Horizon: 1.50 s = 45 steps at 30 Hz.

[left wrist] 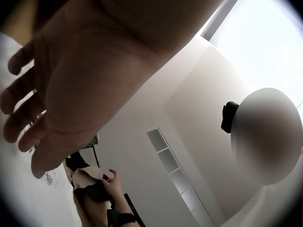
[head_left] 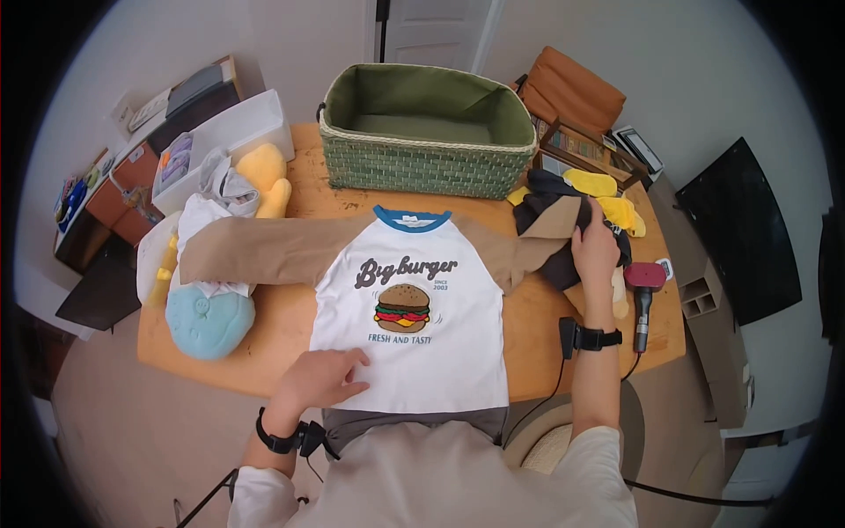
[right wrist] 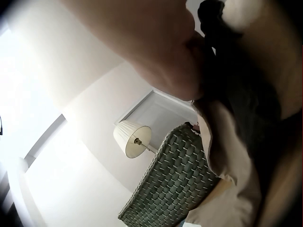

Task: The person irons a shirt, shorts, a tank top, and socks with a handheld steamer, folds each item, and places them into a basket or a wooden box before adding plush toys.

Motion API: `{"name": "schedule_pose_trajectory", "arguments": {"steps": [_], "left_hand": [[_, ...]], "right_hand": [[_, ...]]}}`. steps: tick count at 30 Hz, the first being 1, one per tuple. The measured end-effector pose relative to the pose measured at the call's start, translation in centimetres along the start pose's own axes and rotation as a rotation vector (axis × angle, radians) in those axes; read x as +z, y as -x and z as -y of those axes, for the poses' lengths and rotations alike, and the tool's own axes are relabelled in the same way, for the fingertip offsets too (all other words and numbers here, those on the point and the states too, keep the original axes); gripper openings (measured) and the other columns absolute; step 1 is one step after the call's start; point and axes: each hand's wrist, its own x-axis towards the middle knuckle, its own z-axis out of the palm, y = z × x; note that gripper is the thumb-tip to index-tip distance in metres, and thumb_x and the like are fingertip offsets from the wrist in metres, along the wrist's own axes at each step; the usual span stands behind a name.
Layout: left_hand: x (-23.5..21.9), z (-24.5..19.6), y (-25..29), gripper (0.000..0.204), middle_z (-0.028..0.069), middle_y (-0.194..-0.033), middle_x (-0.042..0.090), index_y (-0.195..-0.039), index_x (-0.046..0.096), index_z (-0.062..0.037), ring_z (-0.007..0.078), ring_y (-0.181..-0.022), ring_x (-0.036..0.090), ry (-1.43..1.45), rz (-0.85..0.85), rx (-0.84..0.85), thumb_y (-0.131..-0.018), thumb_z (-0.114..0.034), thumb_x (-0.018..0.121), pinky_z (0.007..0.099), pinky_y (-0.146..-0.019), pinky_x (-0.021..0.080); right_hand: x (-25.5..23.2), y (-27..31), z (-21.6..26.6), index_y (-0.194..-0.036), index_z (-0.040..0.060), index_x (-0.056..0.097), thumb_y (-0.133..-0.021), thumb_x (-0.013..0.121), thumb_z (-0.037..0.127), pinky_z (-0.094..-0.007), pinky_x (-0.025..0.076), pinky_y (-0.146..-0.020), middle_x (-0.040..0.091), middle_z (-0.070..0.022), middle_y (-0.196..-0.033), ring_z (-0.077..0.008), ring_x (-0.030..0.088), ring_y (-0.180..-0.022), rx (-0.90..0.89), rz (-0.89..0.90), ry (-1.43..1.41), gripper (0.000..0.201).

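A white child's shirt (head_left: 409, 370) with tan sleeves, a blue collar and a burger print lies face up, its hem at the near table edge. The sleeve on the left is stretched out flat. My right hand (head_left: 595, 251) pinches the end of the right-hand tan sleeve (head_left: 550, 227), which is bent and raised over dark clothes (head_left: 546, 198). In the right wrist view that sleeve (right wrist: 227, 156) hangs from beside the hand. My left hand (head_left: 326, 378) is over the shirt's lower left side, fingers loosely spread and holding nothing; the left wrist view shows its palm (left wrist: 90, 85).
A green woven basket (head_left: 422, 163) stands at the back of the wooden table (head_left: 282, 343). On the left are a white bin (head_left: 273, 128), a yellow plush (head_left: 264, 172) and a teal plush (head_left: 211, 321). Yellow socks (head_left: 620, 211) and a red-headed handheld device (head_left: 644, 290) lie on the right.
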Motion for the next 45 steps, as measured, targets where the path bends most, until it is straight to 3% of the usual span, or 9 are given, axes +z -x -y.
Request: {"name": "schedule_pose_trajectory", "arguments": {"steps": [8, 11, 13, 22, 28, 38, 40, 44, 45], "left_hand": [[-6.6, 0.5, -12.3, 0.041, 0.0103, -0.108, 0.069, -0.124, 0.059, -0.0135, 0.0309, -0.103, 0.067, -0.101, -0.178, 0.111, -0.092, -0.038, 0.068, 0.0432, -0.086, 0.054], [-5.5, 3.5, -17.2, 0.065, 0.0139, -0.148, 0.049, -0.148, 0.044, -0.0149, 0.0319, -0.137, 0.047, -0.345, -0.318, -0.015, -0.096, -0.051, 0.058, 0.0516, -0.111, 0.04], [-5.4, 4.8, -17.9, 0.084, 0.0089, -0.169, 0.011, -0.162, 0.02, -0.0161, 0.0284, -0.156, 0.012, -0.352, -0.15, -0.193, -0.097, -0.062, 0.047, 0.0643, -0.121, 0.015], [-6.9, 5.4, -16.8, 0.09, 0.0086, -0.171, 0.004, -0.162, 0.019, -0.0155, 0.0284, -0.157, -0.002, -0.349, -0.197, -0.397, -0.095, -0.066, 0.049, 0.0761, -0.115, 0.007], [-1.8, -2.5, -10.5, 0.107, 0.016, -0.169, 0.009, -0.16, 0.024, -0.015, 0.0399, -0.155, 0.006, -0.31, 0.044, -0.013, -0.079, -0.068, 0.07, 0.0811, -0.109, 0.013], [1.3, -1.7, -7.6, 0.133, 0.0184, -0.168, 0.009, -0.162, 0.017, -0.0115, 0.0421, -0.155, 0.001, -0.388, 0.026, 0.003, -0.061, -0.071, 0.081, 0.0842, -0.106, 0.009], [1.3, -1.8, -7.7, 0.133, 0.0187, -0.168, 0.009, -0.162, 0.017, -0.0109, 0.0426, -0.155, 0.001, -0.39, 0.039, 0.006, -0.061, -0.071, 0.081, 0.0844, -0.106, 0.009], [0.9, -2.2, -7.8, 0.134, 0.0199, -0.168, 0.007, -0.162, 0.016, -0.0095, 0.0439, -0.155, 0.0, -0.407, 0.069, 0.0, -0.062, -0.071, 0.081, 0.0859, -0.104, 0.009], [1.0, -2.2, -7.8, 0.134, 0.0199, -0.168, 0.007, -0.162, 0.016, -0.0095, 0.0439, -0.155, 0.0, -0.404, 0.066, -0.007, -0.062, -0.071, 0.081, 0.0859, -0.104, 0.009]], "right_hand": [[0.7, -1.3, 2.3, -0.107, 0.0107, 0.07, -0.091, 0.062, 0.019, -0.0483, 0.056, -0.076, 0.071, -0.018, -0.094, -0.0385, 0.069, -0.091, -0.36, 0.25, 0.025, 0.02], [-2.1, -2.3, 0.3, -0.106, 0.0074, 0.069, -0.089, 0.063, 0.013, -0.0437, 0.055, -0.073, 0.071, -0.017, -0.089, -0.0358, 0.07, -0.087, -0.316, 0.179, -0.303, 0.018], [-4.6, -2.7, -2.3, -0.102, 0.005, 0.068, -0.087, 0.063, 0.006, -0.0393, 0.053, -0.071, 0.07, -0.0156, -0.085, -0.0325, 0.07, -0.082, -0.279, 0.084, -0.447, 0.016], [-4.8, 0.4, -10.1, -0.121, 0.0045, 0.064, -0.088, 0.056, -0.006, -0.0415, 0.047, -0.097, 0.063, -0.0178, -0.122, -0.0356, 0.06, -0.116, -0.332, 0.242, -0.382, 0.035], [-5.1, 6.9, -7.4, -0.131, 0.009, 0.055, -0.086, 0.065, 0.004, -0.0485, 0.036, -0.107, 0.046, -0.0145, -0.145, -0.036, 0.046, -0.132, -0.236, -0.033, -0.229, 0.046], [-1.6, 12.0, -15.0, -0.121, 0.0016, 0.052, -0.088, 0.07, 0.018, -0.0497, 0.04, -0.103, 0.052, -0.0244, -0.134, -0.0429, 0.052, -0.123, 0.016, -0.272, -0.089, 0.041], [-2.3, 10.6, -18.8, -0.122, -0.0011, 0.053, -0.091, 0.068, 0.027, -0.0477, 0.046, -0.097, 0.056, -0.0242, -0.13, -0.0416, 0.056, -0.119, 0.397, -0.164, -0.056, 0.044], [-1.2, 9.3, -27.2, -0.122, -0.0028, 0.056, -0.09, 0.07, 0.041, -0.0463, 0.05, -0.089, 0.064, -0.0249, -0.117, -0.0421, 0.063, -0.108, 0.393, -0.178, 0.139, 0.055], [-1.3, 8.6, -28.6, -0.122, -0.0041, 0.057, -0.089, 0.071, 0.045, -0.0443, 0.051, -0.085, 0.066, -0.0228, -0.108, -0.0387, 0.065, -0.1, 0.491, 0.088, 0.119, 0.061]]}}
